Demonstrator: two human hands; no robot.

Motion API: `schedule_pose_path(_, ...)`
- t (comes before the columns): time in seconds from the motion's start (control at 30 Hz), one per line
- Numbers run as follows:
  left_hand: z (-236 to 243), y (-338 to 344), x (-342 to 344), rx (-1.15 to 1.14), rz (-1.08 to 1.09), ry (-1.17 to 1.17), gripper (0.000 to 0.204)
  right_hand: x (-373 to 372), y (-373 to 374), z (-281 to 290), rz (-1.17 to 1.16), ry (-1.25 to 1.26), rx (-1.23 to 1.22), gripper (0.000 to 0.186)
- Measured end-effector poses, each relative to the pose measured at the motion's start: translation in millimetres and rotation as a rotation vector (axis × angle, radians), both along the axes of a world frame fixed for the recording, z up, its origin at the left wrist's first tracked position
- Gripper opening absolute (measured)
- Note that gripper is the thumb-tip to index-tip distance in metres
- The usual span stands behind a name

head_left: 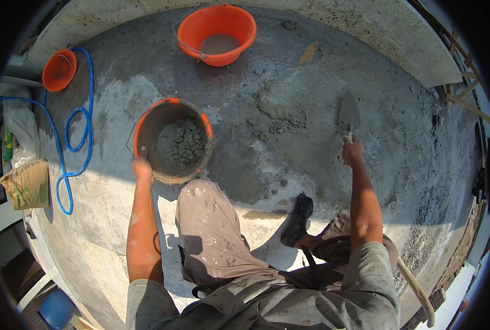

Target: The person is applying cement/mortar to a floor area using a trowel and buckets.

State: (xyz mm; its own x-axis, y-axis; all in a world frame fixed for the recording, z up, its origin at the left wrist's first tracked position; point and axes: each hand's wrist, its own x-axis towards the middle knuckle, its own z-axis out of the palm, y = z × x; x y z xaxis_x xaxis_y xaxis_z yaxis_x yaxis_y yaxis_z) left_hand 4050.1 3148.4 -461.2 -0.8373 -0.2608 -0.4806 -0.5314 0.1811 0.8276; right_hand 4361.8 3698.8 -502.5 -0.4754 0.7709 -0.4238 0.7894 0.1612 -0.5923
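Gripping the rim of a mortar-filled bucket [173, 140] at its 8 o'clock edge, the left hand [142, 165] has its fingers clenched on it. The right hand [353, 152] grasps a trowel [349, 114], blade pointing toward 12 o'clock over the concrete floor [289, 165], near scattered mortar [280, 115]. An orange bucket [216, 34] stands beyond.

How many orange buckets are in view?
3: one with mortar at the left hand, a larger one at top, a small one far left by the blue hose.
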Motion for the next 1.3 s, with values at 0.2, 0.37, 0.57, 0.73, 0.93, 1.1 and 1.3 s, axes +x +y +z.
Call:
schedule_pose_path(0.2,4,6,2,0.033,0.021,0.010,0.038,-46,-131,-19,0.117,0.088,-0.412,0.036)
schedule_pose_path(0.37,-14,7,0,-0.138,-0.032,-0.001,0.039,-103,-195,3,0.127,0.261,-0.570,0.046)
schedule_pose_path(0.57,-17,-17,-4,-0.075,-0.018,0.022,0.037,-141,-240,99,0.565,0.433,-0.116,0.049)
schedule_pose_path(0.73,-14,1,4,-0.032,-0.019,-0.002,0.034,-165,-233,130,0.986,0.121,0.215,0.050)
schedule_pose_path(0.93,-19,-12,3,-0.010,-0.002,0.051,0.030,-191,-158,84,0.539,0.585,0.254,0.045)
schedule_pose_path(1.1,-9,-9,6,-0.034,-0.002,0.083,0.030,-252,-18,40,-0.006,0.252,-0.158,0.036)
schedule_pose_path(1.3,-2,2,7,-0.114,0.004,0.052,0.029,-308,97,10,-0.336,0.300,-0.331,0.033)
